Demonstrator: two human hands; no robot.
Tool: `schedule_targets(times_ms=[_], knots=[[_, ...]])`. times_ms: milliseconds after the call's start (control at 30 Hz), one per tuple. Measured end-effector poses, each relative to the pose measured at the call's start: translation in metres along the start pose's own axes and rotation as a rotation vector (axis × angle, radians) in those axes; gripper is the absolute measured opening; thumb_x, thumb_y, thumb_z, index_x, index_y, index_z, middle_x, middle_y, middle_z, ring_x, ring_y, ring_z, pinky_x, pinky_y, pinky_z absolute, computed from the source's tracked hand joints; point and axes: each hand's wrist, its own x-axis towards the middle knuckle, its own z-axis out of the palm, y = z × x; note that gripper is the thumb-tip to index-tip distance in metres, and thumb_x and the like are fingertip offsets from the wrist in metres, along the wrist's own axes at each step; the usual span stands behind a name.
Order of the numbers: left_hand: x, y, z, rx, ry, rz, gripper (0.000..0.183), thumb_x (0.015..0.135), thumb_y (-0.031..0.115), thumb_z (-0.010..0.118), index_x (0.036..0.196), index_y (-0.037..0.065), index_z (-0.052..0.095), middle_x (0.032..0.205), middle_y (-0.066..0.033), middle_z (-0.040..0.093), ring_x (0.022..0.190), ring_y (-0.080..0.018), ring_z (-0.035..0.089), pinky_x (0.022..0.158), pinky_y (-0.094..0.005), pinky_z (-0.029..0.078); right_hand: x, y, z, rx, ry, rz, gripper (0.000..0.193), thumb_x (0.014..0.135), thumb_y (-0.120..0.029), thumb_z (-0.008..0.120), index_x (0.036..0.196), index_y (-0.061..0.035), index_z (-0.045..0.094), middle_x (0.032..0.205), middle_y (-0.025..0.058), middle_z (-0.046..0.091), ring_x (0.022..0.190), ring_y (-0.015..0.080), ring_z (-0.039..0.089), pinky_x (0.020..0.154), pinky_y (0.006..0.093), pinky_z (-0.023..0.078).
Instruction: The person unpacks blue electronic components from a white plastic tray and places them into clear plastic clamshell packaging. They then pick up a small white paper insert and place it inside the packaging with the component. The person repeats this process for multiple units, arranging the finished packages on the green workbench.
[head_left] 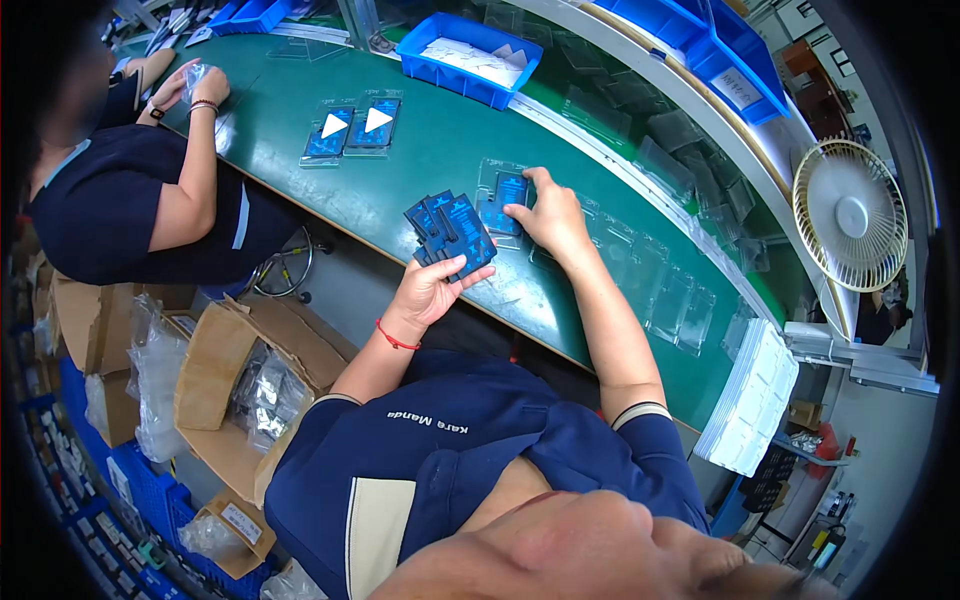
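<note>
My left hand [432, 285] is shut on a fanned stack of dark blue cards [450, 232], held just above the near edge of the green table [400, 170]. My right hand [548, 215] presses a single blue card [506, 192] into a clear plastic tray [490, 205] lying on the table. A row of empty clear trays [660, 290] runs off to the right of that hand.
Two filled trays [352, 128] lie farther up the table. A co-worker [130, 190] sits at the left, hands on a small bag. A blue bin [468, 58] stands at the back. Open cardboard boxes [240, 390] sit on the floor; a fan [850, 213] and white tray stack [750, 395] are at right.
</note>
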Motion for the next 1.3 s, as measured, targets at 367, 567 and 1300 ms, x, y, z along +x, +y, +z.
schedule_targets(times_ms=[367, 567, 1300], knots=[[0.015, -0.022, 0.011, 0.244, -0.009, -0.105, 0.037, 0.086, 0.000, 0.060, 0.123, 0.002, 0.053, 0.112, -0.0111, 0.063, 0.095, -0.0225, 0.065, 0.071, -0.0372, 0.060, -0.053, 0.014, -0.036, 1.039, -0.268, 0.319, 0.044, 0.081, -0.005, 0.071, 0.122, -0.0036, 0.053, 0.075, 0.0020, 0.062, 0.059, 0.0059, 0.055, 0.049, 0.0211, 0.043], [0.018, -0.025, 0.021, 0.103, -0.081, -0.131, 0.044, 0.089, 0.003, 0.056, 0.132, -0.001, 0.044, 0.128, -0.0168, 0.054, 0.118, -0.0301, 0.054, 0.088, -0.0416, 0.056, -0.050, 0.058, -0.051, 0.281, 0.032, 0.358, 0.057, 0.071, -0.011, 0.079, 0.121, -0.0038, 0.051, 0.065, 0.0107, 0.063, 0.059, 0.0203, 0.063, 0.056, 0.0332, 0.050], [0.025, -0.042, 0.050, 0.199, -0.098, -0.239, 0.046, 0.093, 0.003, 0.053, 0.137, 0.002, 0.038, 0.129, -0.0137, 0.052, 0.114, -0.0251, 0.057, 0.095, -0.0437, 0.052, -0.099, 0.078, -0.069, 0.023, 0.168, 0.459, 0.051, 0.070, -0.027, 0.081, 0.104, 0.0002, 0.054, 0.069, 0.0219, 0.064, 0.066, 0.0391, 0.065, 0.062, 0.0429, 0.052]])
